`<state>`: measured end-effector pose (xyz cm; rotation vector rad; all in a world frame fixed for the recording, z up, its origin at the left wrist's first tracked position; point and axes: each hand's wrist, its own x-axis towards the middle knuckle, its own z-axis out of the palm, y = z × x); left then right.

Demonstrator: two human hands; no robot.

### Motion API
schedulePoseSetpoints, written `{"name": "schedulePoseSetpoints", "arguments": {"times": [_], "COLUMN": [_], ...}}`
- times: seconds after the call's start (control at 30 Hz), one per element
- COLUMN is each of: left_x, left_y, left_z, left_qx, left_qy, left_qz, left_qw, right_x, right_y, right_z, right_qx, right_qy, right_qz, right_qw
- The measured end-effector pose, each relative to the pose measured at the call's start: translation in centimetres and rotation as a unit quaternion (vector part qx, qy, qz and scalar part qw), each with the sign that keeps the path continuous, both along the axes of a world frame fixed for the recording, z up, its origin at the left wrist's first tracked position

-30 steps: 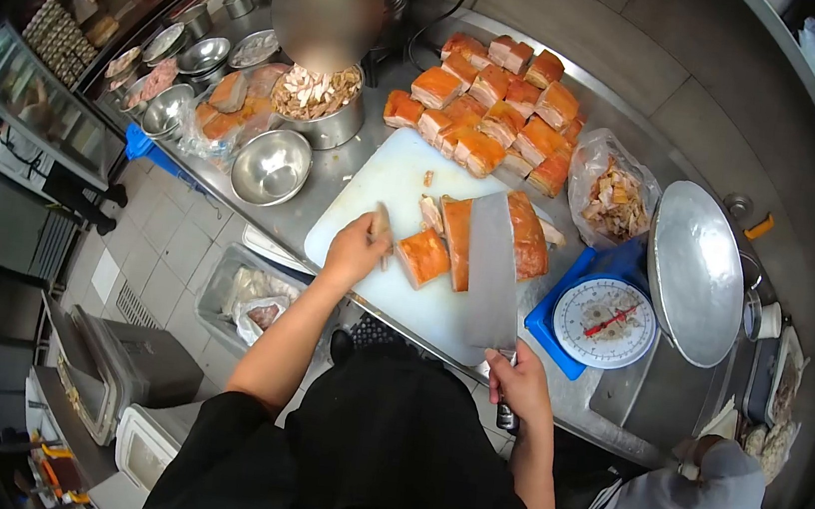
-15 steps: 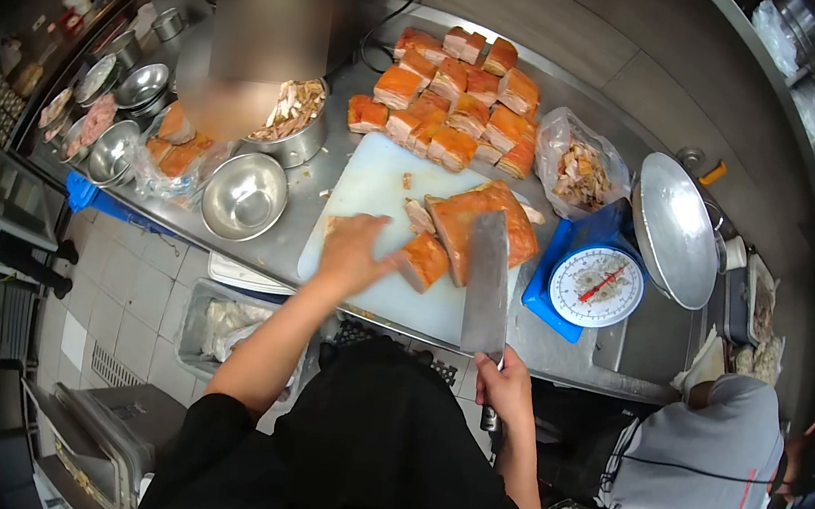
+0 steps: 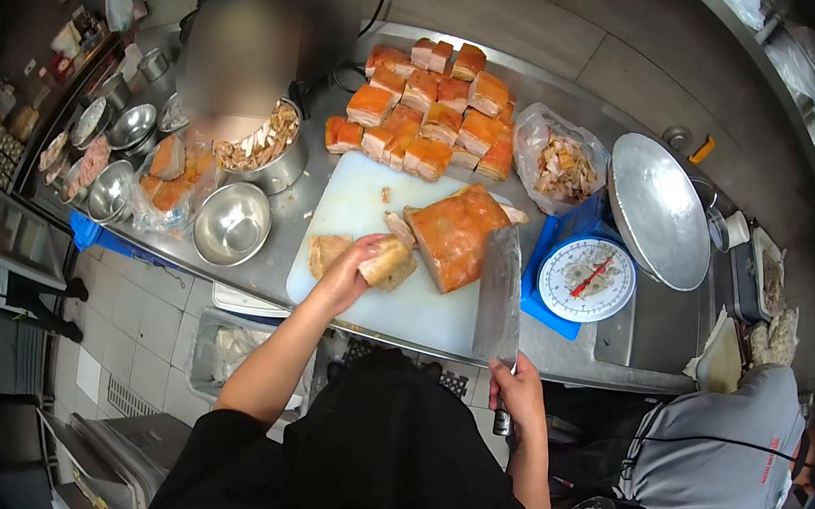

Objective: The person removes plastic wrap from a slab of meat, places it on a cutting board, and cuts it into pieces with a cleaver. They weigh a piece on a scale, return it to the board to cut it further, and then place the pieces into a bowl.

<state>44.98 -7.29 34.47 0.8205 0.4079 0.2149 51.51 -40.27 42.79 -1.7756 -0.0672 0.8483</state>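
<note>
My left hand (image 3: pixel 354 267) grips a chunk of roast pork (image 3: pixel 389 263) over the left half of the white cutting board (image 3: pixel 375 188). Another pork piece (image 3: pixel 327 253) lies on the board just left of that hand. In my right hand (image 3: pixel 518 392) is the handle of a cleaver (image 3: pixel 500 295), its broad blade pointing away from me along the board's right edge. Close to the left of the blade sits a large slab of roast pork (image 3: pixel 457 232) with orange-brown skin. Small scraps lie behind the held chunk.
Several pork blocks (image 3: pixel 431 106) cover the counter behind the board. A bag of scraps (image 3: pixel 566 167), a blue scale (image 3: pixel 585 280) and a big metal pan (image 3: pixel 659 211) stand right. Metal bowls (image 3: pixel 232 224) are left. A person in grey (image 3: pixel 717 446) works at the right.
My left hand, spread open before, has closed on the smaller pork chunk, which is now lifted and turned. The view has shifted slightly; the cleaver stays in my right hand.
</note>
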Motion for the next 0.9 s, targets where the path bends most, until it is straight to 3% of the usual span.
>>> {"name": "schedulePoseSetpoints", "arguments": {"times": [0.03,0.13,0.17,0.23,0.47,0.53,0.67,0.73,0.83,0.9], "left_x": [-0.2,-0.4,-0.3,0.1,2.0,3.0,7.6,11.1,16.8,20.9], "left_y": [-0.4,-1.5,-1.6,-1.7,-3.5,-4.5,-4.8,-5.7,-8.9,-11.6], "left_z": [0.7,2.7,2.9,3.1,5.9,7.9,11.4,15.5,23.7,28.0], "left_qx": [0.004,-0.170,-0.167,-0.194,-0.220,-0.117,-0.061,0.154,0.414,0.622], "left_qy": [0.001,-0.047,-0.047,-0.157,-0.169,-0.180,-0.198,-0.217,-0.265,-0.291], "left_qz": [-0.001,0.006,0.005,-0.077,-0.072,-0.072,-0.157,-0.143,-0.144,-0.108], "left_qw": [1.000,0.984,0.985,0.965,0.958,0.974,0.966,0.953,0.859,0.719], "right_x": [0.3,1.1,1.3,1.8,2.7,3.0,3.6,4.2,4.8,5.5], "right_y": [-0.1,-0.1,0.1,0.2,-0.2,-0.6,-0.5,-1.0,-1.3,-1.6], "right_z": [-0.2,-0.6,-0.5,-0.4,-1.3,-1.8,-1.0,-1.3,-1.6,-1.4], "right_qx": [0.004,0.011,0.011,0.013,-0.018,-0.022,-0.028,-0.056,-0.049,-0.054], "right_qy": [0.001,0.003,0.001,-0.002,0.009,-0.002,-0.020,-0.032,-0.022,-0.036], "right_qz": [-0.001,0.022,0.028,0.033,0.070,0.075,0.114,0.156,0.161,0.183], "right_qw": [1.000,1.000,1.000,0.999,0.997,0.997,0.993,0.986,0.985,0.981]}}
